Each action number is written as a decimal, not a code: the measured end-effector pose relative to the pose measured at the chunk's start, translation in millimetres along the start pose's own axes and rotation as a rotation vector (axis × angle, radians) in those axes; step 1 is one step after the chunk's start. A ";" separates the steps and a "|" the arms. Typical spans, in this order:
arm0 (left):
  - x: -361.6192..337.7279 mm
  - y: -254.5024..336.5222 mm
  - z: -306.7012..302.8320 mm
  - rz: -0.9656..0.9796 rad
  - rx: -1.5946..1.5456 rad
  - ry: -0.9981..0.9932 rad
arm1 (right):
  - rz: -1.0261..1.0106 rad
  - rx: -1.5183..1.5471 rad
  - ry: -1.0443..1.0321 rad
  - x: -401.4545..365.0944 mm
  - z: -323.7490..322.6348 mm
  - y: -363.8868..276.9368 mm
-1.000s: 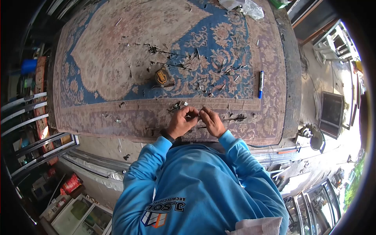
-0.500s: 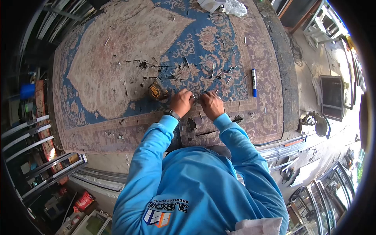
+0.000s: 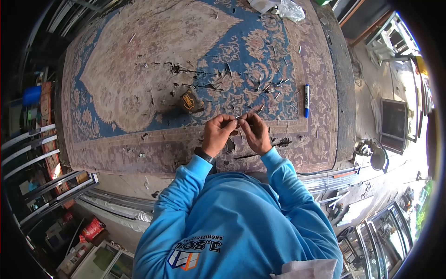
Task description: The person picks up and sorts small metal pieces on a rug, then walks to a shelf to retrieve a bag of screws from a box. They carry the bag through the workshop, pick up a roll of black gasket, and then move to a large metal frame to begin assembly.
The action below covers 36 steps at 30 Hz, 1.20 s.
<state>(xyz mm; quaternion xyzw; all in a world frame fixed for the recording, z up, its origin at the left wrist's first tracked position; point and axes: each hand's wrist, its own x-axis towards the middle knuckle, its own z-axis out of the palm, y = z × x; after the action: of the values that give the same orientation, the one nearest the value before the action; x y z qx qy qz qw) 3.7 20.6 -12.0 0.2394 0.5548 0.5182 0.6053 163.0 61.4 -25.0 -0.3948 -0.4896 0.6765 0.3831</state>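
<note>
My left hand and my right hand meet fingertip to fingertip over the near part of a worn patterned carpet on the table. Both pinch at a tiny item between them, too small to name. A black and yellow tape measure lies just beyond my left hand. To the right of my right hand is a blue and white marker. Several small thin pieces are scattered on the blue part of the carpet, beyond my right hand.
Clear plastic wrapping lies at the far edge of the carpet. Metal profiles are stacked on the left. A dark-framed panel stands on the floor at the right. The carpet has torn holes near my hands.
Both hands have risen off the carpet a little and come closer together, fingertips now touching. The whole view has shifted slightly.
</note>
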 end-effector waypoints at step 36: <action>-40.8 11.3 8.0 0.498 0.587 -0.101 | 0.136 -0.297 -0.104 -35.7 -11.1 -22.5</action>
<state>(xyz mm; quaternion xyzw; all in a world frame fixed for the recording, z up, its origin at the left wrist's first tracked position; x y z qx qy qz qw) 13.2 -9.6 17.2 0.5551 0.5740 0.4560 0.3930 190.2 38.2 0.0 -0.4437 -0.5756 0.6405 0.2479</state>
